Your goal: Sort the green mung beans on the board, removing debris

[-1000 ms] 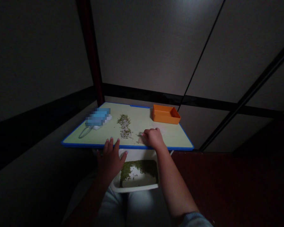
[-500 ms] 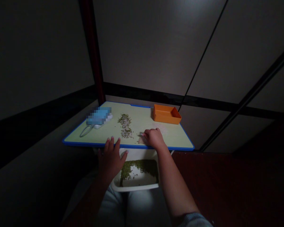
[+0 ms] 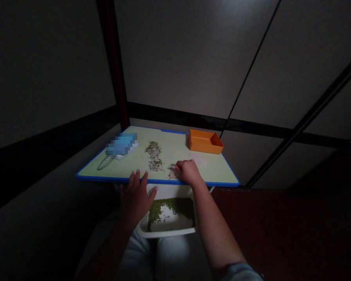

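A pale green board with a blue rim (image 3: pixel 193 182) lies before me. On its middle is a strip of small green and pale grains (image 3: pixel 153 155). My right hand (image 3: pixel 186 172) rests on the board near its front edge, fingers curled, fingertips beside a small heap of grains; what they pinch is too small to name. My left hand (image 3: pixel 136 196) lies with fingers stretched over the board's front edge and on the rim of a white tub (image 3: pixel 166 233). The tub sits on my lap and holds green grains.
An orange box (image 3: pixel 205 141) stands at the board's far right corner. A blurred blue object with a cord (image 3: pixel 121 145) lies at the far left. A dark red post (image 3: pixel 112 62) rises behind the board. The surroundings are dim.
Hardly anything differs. My right hand has shifted very slightly to the left on the board; the left hand stays where it was.
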A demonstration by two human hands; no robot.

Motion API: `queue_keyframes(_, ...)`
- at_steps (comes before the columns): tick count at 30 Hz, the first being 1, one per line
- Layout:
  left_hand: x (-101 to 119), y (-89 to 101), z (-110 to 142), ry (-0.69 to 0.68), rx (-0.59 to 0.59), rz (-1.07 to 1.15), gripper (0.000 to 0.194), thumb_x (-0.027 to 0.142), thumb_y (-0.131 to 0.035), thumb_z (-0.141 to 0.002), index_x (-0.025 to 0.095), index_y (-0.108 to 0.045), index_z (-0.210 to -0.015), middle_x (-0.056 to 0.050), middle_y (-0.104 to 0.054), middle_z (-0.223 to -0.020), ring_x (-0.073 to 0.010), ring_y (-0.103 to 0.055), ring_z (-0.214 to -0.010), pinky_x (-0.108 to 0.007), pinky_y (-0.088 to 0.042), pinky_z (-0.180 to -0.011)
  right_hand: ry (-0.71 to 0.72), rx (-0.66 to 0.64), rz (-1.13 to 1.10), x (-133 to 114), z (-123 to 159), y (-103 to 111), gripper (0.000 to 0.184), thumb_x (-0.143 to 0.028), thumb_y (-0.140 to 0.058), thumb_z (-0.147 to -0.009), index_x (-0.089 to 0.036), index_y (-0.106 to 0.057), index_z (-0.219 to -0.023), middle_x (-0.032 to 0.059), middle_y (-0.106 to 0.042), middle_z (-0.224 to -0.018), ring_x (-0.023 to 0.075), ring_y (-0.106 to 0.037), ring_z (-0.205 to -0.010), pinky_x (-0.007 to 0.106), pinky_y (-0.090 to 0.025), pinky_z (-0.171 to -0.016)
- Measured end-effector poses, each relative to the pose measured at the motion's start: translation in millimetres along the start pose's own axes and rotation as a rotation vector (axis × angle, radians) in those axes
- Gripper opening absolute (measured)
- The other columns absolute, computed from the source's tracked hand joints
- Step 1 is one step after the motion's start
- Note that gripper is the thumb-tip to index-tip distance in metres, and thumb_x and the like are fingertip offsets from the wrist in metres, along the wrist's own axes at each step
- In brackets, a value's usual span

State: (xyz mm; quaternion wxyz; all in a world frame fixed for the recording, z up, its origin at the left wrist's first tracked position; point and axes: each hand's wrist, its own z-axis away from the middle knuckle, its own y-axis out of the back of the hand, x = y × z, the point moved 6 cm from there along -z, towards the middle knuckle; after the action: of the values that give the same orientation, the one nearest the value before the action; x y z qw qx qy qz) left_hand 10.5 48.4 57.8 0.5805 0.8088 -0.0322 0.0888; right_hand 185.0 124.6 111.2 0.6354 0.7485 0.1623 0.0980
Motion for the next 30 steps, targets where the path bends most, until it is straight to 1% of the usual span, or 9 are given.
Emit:
queue_keyframes(4,0.4,0.1,-0.1,-0.001,0.002,-0.005,0.06,0.047,-0.035,-0.088,0.019,-0.036,-0.142,-0.014,-0.029,-0.154,-0.0295,-0.02,-0.144,-0.061,-0.026,-0.109,0.016,0.002,0.005,-3.5,-1.1,-1.5,0.029,-0.037,-0.042,-0.097,-0.022,-0.066,-0.094,0.0074,-0.072,-0.094,0.0183,-0.064,-0.088,0.029,-0.032,-0.079)
queue_keyframes(11,0.7,0.7,0.2,-0.001,0.0,-0.007,0.06,0.047,-0.035,-0.088,0.019,-0.036,-0.142,-0.015,-0.029,-0.154,-0.0306,-0.02,-0.144,-0.062,-0.028,-0.107,0.017,0.008,0.022,-10.5,-2.7,-1.1,0.031,-0.038,-0.041,-0.097,-0.021,-0.067,-0.097,0.0088,-0.072,-0.095,0.0184,-0.063,-0.091,0.03,-0.032,-0.084)
queue_keyframes(19,-0.1,0.2,0.2,-0.002,0.0,-0.001,0.06,0.047,-0.035,-0.088,0.019,-0.037,-0.141,-0.014,-0.029,-0.154,-0.0312,-0.02,-0.144,-0.063,-0.029,-0.106,-0.043,0.015,0.032,1.0,0.1,2.6,0.032,-0.038,-0.041,-0.096,-0.02,-0.068,-0.095,0.0098,-0.072,-0.094,0.0198,-0.064,-0.09,0.032,-0.032,-0.083)
queue_keyframes(25,0.2,0.5,-0.3,0.0,-0.009,0.002,0.06,0.047,-0.035,-0.088,0.019,-0.037,-0.141,-0.015,-0.029,-0.154,-0.0305,-0.019,-0.144,-0.062,-0.028,-0.108,-0.115,-0.002,0.021,12.3,0.4,1.4,0.032,-0.037,-0.04,-0.097,-0.021,-0.068,-0.096,0.0105,-0.072,-0.096,0.0198,-0.064,-0.092,0.032,-0.032,-0.085)
queue_keyframes(30,-0.6,-1.6,-0.1,-0.01,0.017,-0.006,0.06,0.047,-0.036,-0.088,0.018,-0.038,-0.141,-0.015,-0.03,-0.154,-0.0308,-0.02,-0.144,-0.062,-0.028,-0.107,-0.145,0.011,0.032,12.8,-1.9,-0.3,0.033,-0.037,-0.039,-0.097,-0.02,-0.067,-0.097,0.0109,-0.072,-0.097,0.0204,-0.064,-0.093,0.033,-0.033,-0.085)
